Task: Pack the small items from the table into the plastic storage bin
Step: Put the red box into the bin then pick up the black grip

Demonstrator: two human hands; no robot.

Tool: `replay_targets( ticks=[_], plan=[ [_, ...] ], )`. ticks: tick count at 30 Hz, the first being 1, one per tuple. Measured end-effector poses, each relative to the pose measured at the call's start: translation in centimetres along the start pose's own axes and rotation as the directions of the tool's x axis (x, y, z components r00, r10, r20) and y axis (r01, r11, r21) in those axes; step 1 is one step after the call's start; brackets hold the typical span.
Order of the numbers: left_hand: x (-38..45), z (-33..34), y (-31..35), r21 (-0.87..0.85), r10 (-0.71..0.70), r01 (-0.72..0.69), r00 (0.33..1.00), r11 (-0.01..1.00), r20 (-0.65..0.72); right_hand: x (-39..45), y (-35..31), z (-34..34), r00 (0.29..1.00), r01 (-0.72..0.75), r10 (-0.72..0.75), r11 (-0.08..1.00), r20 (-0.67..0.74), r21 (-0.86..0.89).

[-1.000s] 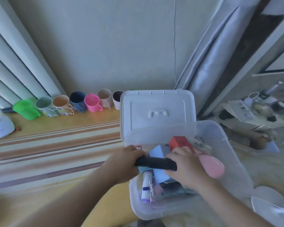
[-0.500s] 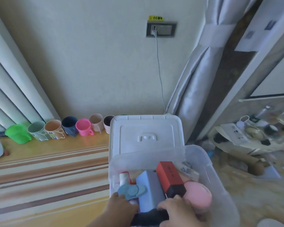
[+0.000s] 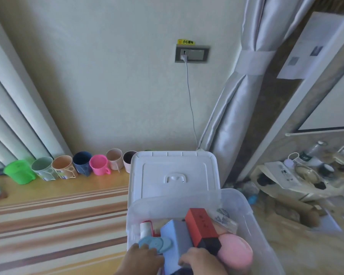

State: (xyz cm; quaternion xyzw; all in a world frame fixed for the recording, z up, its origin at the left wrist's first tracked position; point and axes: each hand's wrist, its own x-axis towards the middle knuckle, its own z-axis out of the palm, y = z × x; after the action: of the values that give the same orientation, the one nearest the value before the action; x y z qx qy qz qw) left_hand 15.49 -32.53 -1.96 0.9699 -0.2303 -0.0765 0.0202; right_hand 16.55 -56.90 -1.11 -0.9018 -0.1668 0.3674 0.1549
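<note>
The clear plastic storage bin (image 3: 234, 193) stands at the bottom centre, its white lid (image 3: 173, 171) propped up behind it. Inside lie a red-and-black box (image 3: 202, 225), a pale blue box (image 3: 176, 235), a pink round item (image 3: 236, 251), a flat blue piece (image 3: 155, 243) and a white roll in a red holder (image 3: 146, 229). My left hand (image 3: 141, 259) and my right hand (image 3: 201, 261) are both in the bin's near end with fingers curled down. Between them a black item (image 3: 184, 271) shows only as a sliver at the frame's lower edge.
A row of coloured mugs (image 3: 99, 164) lines the back of the striped wooden table (image 3: 58, 215), with a green jug (image 3: 19, 171) at its left end. A cable hangs from the wall socket (image 3: 192, 53) behind the lid. A tied curtain (image 3: 236, 116) and a cluttered low table (image 3: 306, 175) are to the right.
The view has tilted upward, so the bin and both hands slid to the bottom edge. The black item held between the hands is now almost out of frame.
</note>
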Motion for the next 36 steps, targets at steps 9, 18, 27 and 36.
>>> replay_targets(
  ticks=[9,18,27,36],
  plan=[
    [-1.0,-5.3,-0.9,-0.188,-0.176,0.166,0.983,0.968,-0.041,-0.3,-2.4,-0.6,0.850,0.188,-0.178,0.982,-0.495,-0.030],
    [-9.8,-4.2,-9.3,-0.286,-0.423,0.377,0.898,0.881,-0.122,3.0,-11.3,-0.7,0.833,0.215,-0.238,0.971,-0.499,-0.106],
    [-31.4,-1.5,-24.8,-0.383,-0.798,0.718,0.594,0.581,-0.099,9.9,-35.5,5.6,0.821,0.462,-0.498,0.867,-0.281,-0.186],
    [-51.5,4.9,-35.4,-0.342,-0.952,0.925,0.242,0.167,0.190,16.8,-55.7,17.7,0.829,0.546,-0.549,0.753,0.107,-0.368]
  ],
)
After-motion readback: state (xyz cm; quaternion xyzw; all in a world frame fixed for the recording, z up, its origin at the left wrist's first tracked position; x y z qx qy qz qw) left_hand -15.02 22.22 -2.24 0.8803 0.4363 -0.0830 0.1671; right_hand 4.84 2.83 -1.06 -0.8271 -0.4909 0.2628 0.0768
